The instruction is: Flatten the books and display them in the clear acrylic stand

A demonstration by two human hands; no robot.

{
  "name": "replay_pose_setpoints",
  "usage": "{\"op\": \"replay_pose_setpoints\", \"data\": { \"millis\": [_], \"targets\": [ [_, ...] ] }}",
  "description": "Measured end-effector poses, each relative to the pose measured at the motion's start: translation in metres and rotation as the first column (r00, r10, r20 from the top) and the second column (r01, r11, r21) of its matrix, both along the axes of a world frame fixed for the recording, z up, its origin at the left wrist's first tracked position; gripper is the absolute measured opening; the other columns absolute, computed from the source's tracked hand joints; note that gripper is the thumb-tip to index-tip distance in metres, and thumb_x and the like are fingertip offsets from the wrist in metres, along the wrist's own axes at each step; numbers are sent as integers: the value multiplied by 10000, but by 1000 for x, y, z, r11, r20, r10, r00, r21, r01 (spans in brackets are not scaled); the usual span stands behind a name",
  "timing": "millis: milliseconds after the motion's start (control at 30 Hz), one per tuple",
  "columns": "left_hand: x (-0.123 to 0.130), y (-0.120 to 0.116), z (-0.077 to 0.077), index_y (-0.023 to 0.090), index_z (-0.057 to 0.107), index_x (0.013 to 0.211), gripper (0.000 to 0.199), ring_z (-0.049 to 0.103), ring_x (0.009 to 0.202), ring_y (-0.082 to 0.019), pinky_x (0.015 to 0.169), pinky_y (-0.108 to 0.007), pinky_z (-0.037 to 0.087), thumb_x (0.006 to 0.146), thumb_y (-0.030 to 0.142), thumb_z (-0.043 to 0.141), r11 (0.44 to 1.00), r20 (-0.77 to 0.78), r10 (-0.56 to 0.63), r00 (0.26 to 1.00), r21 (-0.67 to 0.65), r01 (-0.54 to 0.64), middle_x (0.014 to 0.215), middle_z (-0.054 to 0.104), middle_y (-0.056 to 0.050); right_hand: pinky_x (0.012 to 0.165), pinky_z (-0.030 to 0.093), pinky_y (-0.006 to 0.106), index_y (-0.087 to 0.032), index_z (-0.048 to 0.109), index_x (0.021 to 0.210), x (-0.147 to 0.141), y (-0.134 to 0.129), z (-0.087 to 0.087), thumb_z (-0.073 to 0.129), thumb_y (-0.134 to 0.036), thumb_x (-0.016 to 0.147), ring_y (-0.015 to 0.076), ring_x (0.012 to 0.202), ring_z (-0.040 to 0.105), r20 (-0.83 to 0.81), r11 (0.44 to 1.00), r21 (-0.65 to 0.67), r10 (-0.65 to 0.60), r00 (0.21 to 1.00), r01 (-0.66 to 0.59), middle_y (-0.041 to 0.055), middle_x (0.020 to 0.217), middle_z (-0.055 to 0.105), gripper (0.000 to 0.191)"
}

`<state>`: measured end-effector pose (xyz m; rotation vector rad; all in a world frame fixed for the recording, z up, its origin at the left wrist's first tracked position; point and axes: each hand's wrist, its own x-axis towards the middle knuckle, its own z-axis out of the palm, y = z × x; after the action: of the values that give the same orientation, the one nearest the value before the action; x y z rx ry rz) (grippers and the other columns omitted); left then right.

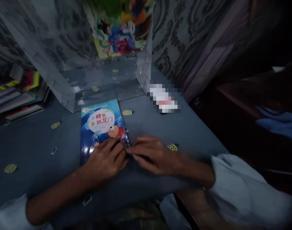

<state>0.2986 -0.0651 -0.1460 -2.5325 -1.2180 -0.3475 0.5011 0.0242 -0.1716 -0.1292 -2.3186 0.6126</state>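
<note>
A blue picture book [101, 116] with an orange fish and Chinese characters on its cover lies closed on the table. My left hand [108, 156] rests on the lower part of the cover, fingers lying over it toward the right edge. From the right, my right hand [157, 155] reaches to the book's lower right edge, thumb and fingers drawn together there. The fingertips of both hands almost meet, and blur hides the exact contact. The lower right corner of the book is covered by my left hand.
A clear plastic stand [143, 67] is behind the book, with a colourful illustrated book [122, 35] in it. Stacked books [18, 92] sit at the left. A pixelated white item [163, 99] lies right of the stand. The grey patterned tablecloth [69, 137] ends at the right.
</note>
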Motion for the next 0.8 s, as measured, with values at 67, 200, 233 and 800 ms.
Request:
{"op": "replay_pose_setpoints", "data": {
  "millis": [67,200,233,800],
  "targets": [
    [-2,2,2,146,708,991,194,707,988,-250,792,-353,617,982,215,527,1000,20,3,1000,-17,-3,1027,758,-79,700,559,310,-125,680,1051,2,-2,1,490,-121,968,184,770,633,26,998,67,-9,1000,7,84,801,725,208],
    [-9,14,3,144,665,1190,316,675,1100,-243,920,-360,579,1006,217,419,991,-8,37,999,-127,-37,1178,732,-81,702,552,308,-143,674,1008,5,-5,1,479,-132,973,188,802,640,94,995,98,11,996,-21,69,766,713,199],
    [-11,19,2,139,650,1228,336,661,1137,-251,950,-376,567,1004,210,411,987,-27,59,998,-151,-63,1224,716,-92,708,553,310,-150,675,976,5,-5,1,475,-138,976,190,802,638,106,994,101,18,994,-29,65,746,705,200],
    [-56,133,-18,135,619,1315,434,613,1208,-249,1006,-406,508,914,110,452,917,-27,320,947,-243,-317,1379,630,-123,701,548,299,-147,669,932,6,-6,0,468,-150,974,188,796,625,151,998,32,57,987,-63,62,732,694,206]
  ]
}}
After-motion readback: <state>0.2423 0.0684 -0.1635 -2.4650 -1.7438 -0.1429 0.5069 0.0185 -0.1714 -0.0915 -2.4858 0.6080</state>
